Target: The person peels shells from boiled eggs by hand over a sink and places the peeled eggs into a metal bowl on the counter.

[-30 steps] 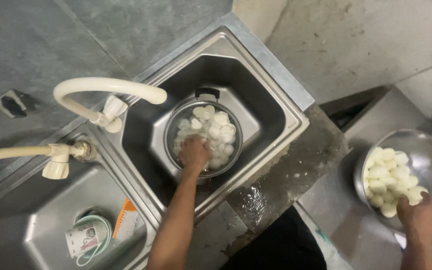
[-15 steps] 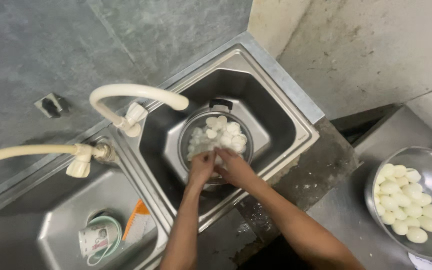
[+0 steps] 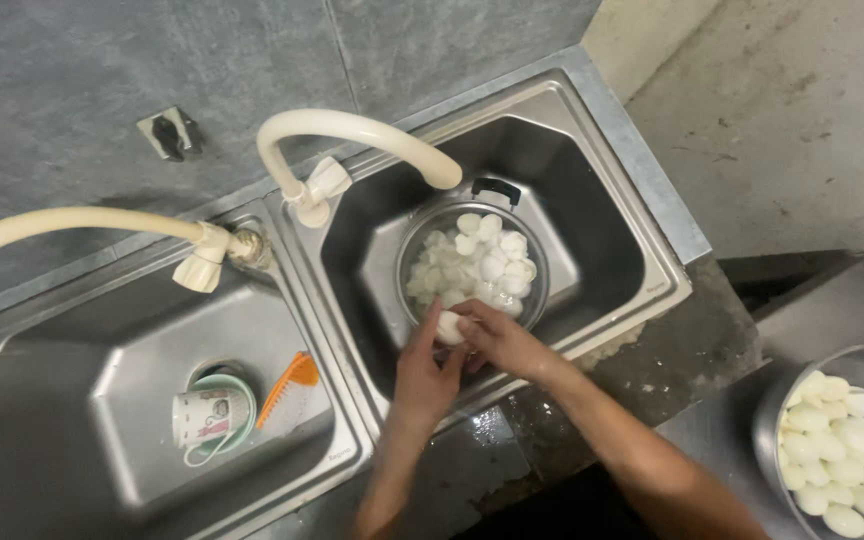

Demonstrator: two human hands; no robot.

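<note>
A steel pot [image 3: 535, 262] with a black handle sits in the right sink basin [image 3: 602, 210], full of white eggs in water. Just over its near rim, my left hand [image 3: 422, 365] and my right hand [image 3: 497, 340] meet around one white egg [image 3: 449, 326]. Both hands grip it, fingers curled on its shell. The cream tap spout [image 3: 372, 135] arches over the pot's far left side.
A steel bowl [image 3: 787, 400] heaped with peeled white eggs [image 3: 837, 440] stands at the lower right. The left basin [image 3: 72, 420] holds a mug on a green-rimmed plate [image 3: 210, 415] and an orange brush [image 3: 287, 385]. A second cream tap [image 3: 72, 225] reaches left.
My right hand came over from the bowl of peeled eggs at the right to join my left at the pot. Both now hold an egg lifted from the pot.
</note>
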